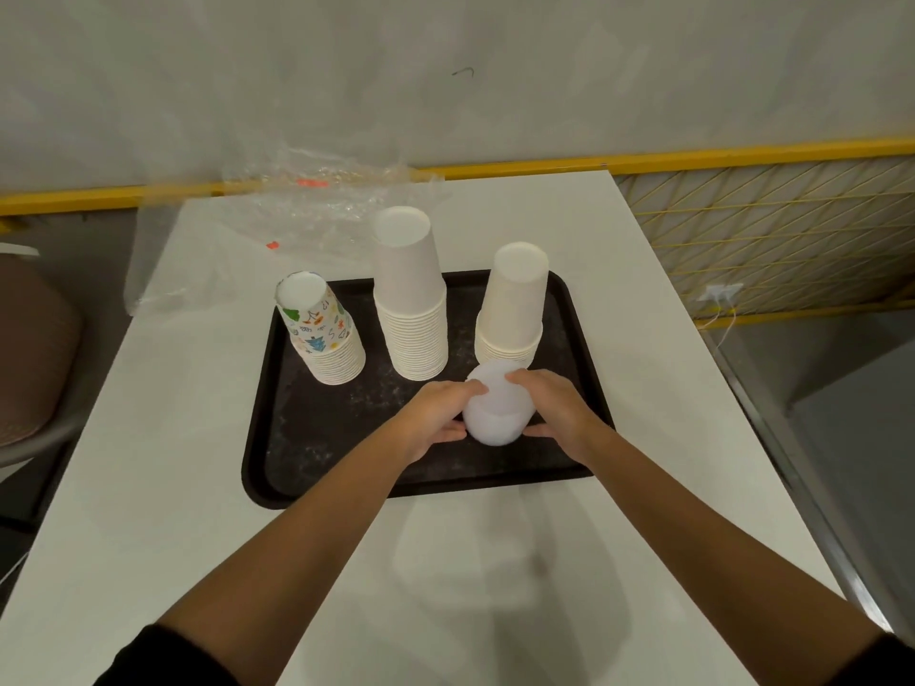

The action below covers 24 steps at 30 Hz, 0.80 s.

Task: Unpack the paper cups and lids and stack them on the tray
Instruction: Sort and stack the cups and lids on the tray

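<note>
White table (198, 487) carries black tray (317, 438); inverted cup stacks (411, 309) stand on its far half. Your left hand (435, 413) and right hand (554, 408) flank the lid stack (495, 413) at the tray's near right, fingers curled round it, probably keeping loose lids aligned.

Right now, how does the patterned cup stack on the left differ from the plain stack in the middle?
The patterned stack shows colourful prints; the middle stack is plain white. The patterned stack is shorter, the middle stack taller. Both stand upside down on the black tray.
</note>
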Each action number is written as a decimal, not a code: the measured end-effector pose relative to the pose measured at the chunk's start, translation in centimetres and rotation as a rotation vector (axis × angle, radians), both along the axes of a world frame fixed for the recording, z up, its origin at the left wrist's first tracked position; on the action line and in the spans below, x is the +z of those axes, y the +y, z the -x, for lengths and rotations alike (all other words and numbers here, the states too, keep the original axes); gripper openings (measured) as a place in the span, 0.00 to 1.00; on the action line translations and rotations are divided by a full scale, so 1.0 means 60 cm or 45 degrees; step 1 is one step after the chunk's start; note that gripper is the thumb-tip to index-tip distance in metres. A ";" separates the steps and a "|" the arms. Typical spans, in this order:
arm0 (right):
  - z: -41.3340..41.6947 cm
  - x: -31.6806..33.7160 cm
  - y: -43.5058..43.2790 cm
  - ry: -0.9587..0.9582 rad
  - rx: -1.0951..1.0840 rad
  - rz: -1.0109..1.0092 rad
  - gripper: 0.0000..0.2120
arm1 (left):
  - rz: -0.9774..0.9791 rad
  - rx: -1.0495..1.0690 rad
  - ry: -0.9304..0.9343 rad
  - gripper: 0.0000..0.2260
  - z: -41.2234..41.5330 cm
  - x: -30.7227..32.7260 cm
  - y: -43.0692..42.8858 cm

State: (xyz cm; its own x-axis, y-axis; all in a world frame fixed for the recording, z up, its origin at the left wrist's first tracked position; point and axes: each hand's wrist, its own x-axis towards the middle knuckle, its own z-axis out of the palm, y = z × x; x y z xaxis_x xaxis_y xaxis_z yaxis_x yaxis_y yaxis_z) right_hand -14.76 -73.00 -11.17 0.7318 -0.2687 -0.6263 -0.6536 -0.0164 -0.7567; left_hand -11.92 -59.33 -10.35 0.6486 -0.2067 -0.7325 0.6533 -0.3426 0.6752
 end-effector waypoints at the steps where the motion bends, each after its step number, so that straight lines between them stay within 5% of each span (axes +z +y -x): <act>1: -0.001 0.001 0.010 -0.002 0.005 -0.014 0.18 | 0.001 0.014 0.004 0.20 -0.001 0.001 0.010; 24: -0.038 0.005 0.131 0.035 0.118 0.010 0.18 | 0.015 0.159 0.095 0.23 -0.025 -0.002 0.123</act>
